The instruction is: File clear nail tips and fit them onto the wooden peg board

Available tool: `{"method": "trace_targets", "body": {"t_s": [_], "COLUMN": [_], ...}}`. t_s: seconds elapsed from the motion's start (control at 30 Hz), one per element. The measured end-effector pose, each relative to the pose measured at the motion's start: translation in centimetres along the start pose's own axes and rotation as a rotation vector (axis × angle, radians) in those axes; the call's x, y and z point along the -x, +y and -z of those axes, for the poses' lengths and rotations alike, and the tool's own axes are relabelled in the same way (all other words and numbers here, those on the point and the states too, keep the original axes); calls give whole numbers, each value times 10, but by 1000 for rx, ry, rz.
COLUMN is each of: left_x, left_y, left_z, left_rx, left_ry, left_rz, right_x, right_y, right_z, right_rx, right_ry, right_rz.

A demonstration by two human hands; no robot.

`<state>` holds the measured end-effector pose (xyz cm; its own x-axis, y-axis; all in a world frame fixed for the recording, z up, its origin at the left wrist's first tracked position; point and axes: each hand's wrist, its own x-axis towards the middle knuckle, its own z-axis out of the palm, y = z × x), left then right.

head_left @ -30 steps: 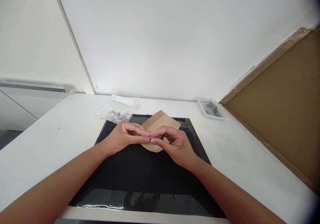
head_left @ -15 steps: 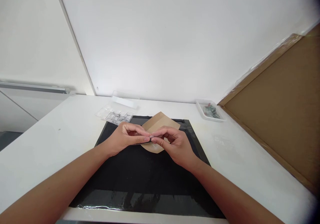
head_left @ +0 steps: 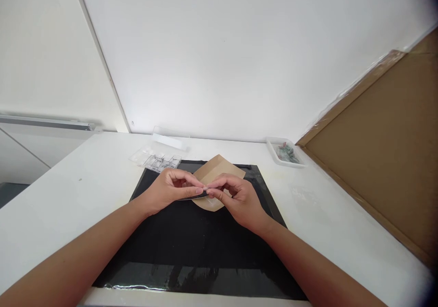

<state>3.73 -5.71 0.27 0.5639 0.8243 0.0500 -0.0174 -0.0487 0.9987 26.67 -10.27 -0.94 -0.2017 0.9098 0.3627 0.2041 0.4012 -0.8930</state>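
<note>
Over the black mat (head_left: 191,247), my left hand (head_left: 173,186) and my right hand (head_left: 237,197) meet fingertip to fingertip. Both are closed in a pinch, thumbs below and forefingers above. A small pale thing (head_left: 205,188) shows between the fingertips, too small and covered to name. Below my left thumb curves a thin light line (head_left: 191,199), perhaps a cord or wire; I cannot tell. Beneath and behind my hands lies a brown paper piece (head_left: 219,165) with folded-looking edges, partly hidden by my fingers.
A clear compartment box (head_left: 162,162) with small parts stands at the mat's far left corner, its lid (head_left: 167,140) raised behind. At the back right sits a white tray (head_left: 290,163) holding green and reddish pieces. A cardboard panel (head_left: 383,138) borders the white table on the right.
My hands keep the same pinch, with only a slight shift of the fingertips. The whole view has moved a little.
</note>
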Motion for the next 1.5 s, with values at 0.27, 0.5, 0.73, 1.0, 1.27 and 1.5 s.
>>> {"method": "trace_targets", "body": {"t_s": [0.27, 0.5, 0.73, 1.0, 1.27, 1.5], "left_x": [0, -5, -18, -20, -21, -13], "left_y": [1, -1, -20, -25, -27, -11], "left_z": [0, 19, 67, 84, 91, 55], "left_rx": [-95, -586, -931, -915, -830, -649], "left_ry": [53, 297, 557, 644, 665, 603], "left_rz": [-14, -248, -466, -437, -406, -380], "right_x": [-1, -4, -30, -109, -146, -126], "right_y": [-3, -3, -1, -6, 15, -6], "right_z": [0, 4, -2, -46, -74, -46], "right_rx": [37, 303, 518, 746, 752, 601], "right_ry": [-7, 13, -22, -362, -478, -278], "right_rz": [-16, 74, 160, 213, 225, 174]}}
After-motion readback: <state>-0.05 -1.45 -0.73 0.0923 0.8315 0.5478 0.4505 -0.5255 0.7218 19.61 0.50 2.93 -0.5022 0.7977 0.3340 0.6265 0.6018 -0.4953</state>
